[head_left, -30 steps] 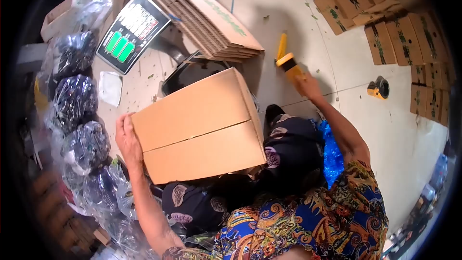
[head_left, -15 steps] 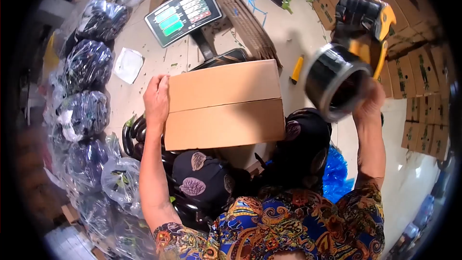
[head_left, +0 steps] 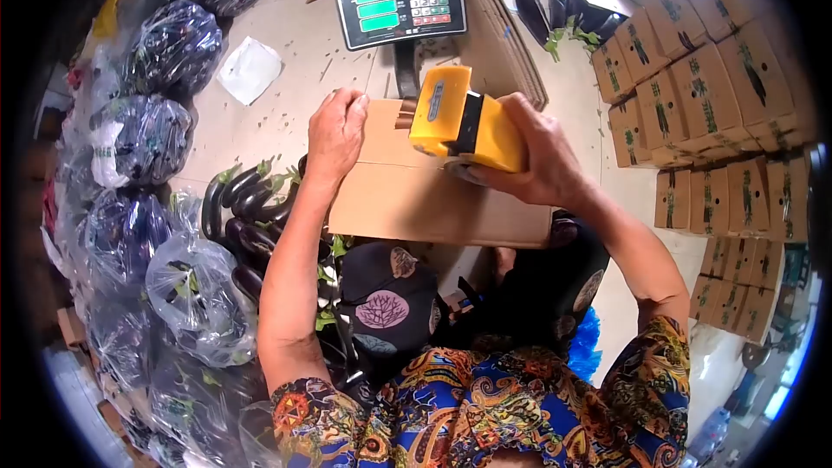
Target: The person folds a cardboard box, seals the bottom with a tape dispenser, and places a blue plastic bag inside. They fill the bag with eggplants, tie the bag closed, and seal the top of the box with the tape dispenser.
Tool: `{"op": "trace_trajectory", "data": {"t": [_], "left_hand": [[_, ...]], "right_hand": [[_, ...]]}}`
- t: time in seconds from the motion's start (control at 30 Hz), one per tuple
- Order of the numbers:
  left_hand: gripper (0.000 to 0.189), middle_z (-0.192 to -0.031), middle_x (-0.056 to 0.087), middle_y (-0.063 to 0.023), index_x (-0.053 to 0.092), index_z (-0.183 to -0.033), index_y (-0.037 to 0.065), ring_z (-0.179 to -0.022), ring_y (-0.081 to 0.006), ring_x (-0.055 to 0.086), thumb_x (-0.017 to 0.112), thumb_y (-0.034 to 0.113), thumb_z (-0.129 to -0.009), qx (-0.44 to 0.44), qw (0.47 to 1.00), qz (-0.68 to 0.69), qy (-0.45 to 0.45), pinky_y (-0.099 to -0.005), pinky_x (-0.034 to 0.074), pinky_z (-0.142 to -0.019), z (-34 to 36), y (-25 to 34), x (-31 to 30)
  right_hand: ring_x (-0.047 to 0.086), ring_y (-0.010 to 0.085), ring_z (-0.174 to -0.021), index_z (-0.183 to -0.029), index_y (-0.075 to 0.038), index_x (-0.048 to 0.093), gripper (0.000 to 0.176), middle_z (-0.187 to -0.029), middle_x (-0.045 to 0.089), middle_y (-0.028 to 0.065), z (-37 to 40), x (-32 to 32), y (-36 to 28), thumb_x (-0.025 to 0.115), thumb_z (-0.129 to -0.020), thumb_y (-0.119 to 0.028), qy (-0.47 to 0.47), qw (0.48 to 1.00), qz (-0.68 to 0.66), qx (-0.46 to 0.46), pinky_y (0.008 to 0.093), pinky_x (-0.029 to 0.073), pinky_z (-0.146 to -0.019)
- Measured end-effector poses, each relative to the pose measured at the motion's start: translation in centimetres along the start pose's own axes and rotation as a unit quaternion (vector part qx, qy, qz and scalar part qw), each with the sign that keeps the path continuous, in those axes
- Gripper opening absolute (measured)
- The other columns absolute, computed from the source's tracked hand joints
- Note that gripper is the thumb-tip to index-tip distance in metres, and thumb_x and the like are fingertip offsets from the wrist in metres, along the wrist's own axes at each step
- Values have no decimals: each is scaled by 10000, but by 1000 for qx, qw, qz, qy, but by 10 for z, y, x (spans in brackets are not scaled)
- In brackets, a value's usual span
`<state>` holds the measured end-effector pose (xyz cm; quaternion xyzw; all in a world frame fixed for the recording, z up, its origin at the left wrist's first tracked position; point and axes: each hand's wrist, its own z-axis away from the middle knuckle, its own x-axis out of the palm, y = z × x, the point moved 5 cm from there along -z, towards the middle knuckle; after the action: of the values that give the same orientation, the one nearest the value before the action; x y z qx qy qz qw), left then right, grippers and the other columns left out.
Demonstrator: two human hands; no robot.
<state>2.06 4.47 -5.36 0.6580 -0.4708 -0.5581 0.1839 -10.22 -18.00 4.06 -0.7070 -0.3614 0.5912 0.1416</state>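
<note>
A brown cardboard box [head_left: 407,204] rests across my knees, its flaps folded over the top. My left hand [head_left: 338,133] presses on the box's upper left corner, fingers bent together over its edge. Wrapped around a yellow tape dispenser [head_left: 501,137], my right hand [head_left: 546,152] holds it over the upper right part of the box. The dispenser's front end lies above the middle seam; whether tape touches the cardboard I cannot tell.
Bagged eggplants [head_left: 173,48] line the left side, with loose eggplants [head_left: 253,195] beside my left forearm. A scale display [head_left: 400,7] and flattened cardboard [head_left: 507,30] stand beyond the box. Stacked cartons [head_left: 706,91] fill the right. A blue plastic bag [head_left: 585,347] lies by my right leg.
The dispenser has come leftward from the right side to over the box and turned, yellow side now showing. The view has shifted, and my left hand still holds the box's upper left corner.
</note>
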Motion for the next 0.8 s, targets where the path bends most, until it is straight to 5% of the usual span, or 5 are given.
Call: {"op": "trace_trajectory", "data": {"t": [0.47,0.57,0.63,0.7,0.8], "left_hand": [[233,-813,604,-151,609,-962,30,-798,-336,586,547,254,-939,22,999,23,18,-417,474,-733,5,4,-5],[266,-792,591,-143,610,-995,19,-771,-308,583,559,274,-938,90,980,53,168,-377,474,-710,16,34,-34],[432,-788,601,-99,609,-1005,1,-737,-202,586,543,424,-950,-24,970,217,106,-313,469,-686,25,47,-42],[516,-791,604,-78,608,-1005,-6,-730,-147,581,530,501,-947,-162,906,390,-4,-288,468,-683,35,58,-40],[582,-763,605,-51,603,-972,-18,-690,-99,559,512,556,-939,-205,909,346,-111,-260,469,-669,40,68,-32]], "right_hand": [[620,375,-774,-1005,-47,465,490,-826,613,158,-21,6,-25,825,-700,-181,-102,994,45,13,397,493,-657],[613,388,-798,-1013,-48,491,463,-838,612,153,-23,9,-29,818,-706,-166,-109,993,44,22,397,493,-672],[613,393,-806,-1030,-48,501,462,-847,613,154,-25,10,-31,814,-709,-161,-113,993,38,26,400,493,-679],[615,394,-818,-1051,-51,509,459,-863,613,156,-23,11,-31,807,-716,-151,-115,992,35,28,403,495,-689],[616,393,-827,-1049,-53,511,455,-871,613,161,-24,13,-32,805,-714,-143,-116,992,28,29,403,497,-695]]}}
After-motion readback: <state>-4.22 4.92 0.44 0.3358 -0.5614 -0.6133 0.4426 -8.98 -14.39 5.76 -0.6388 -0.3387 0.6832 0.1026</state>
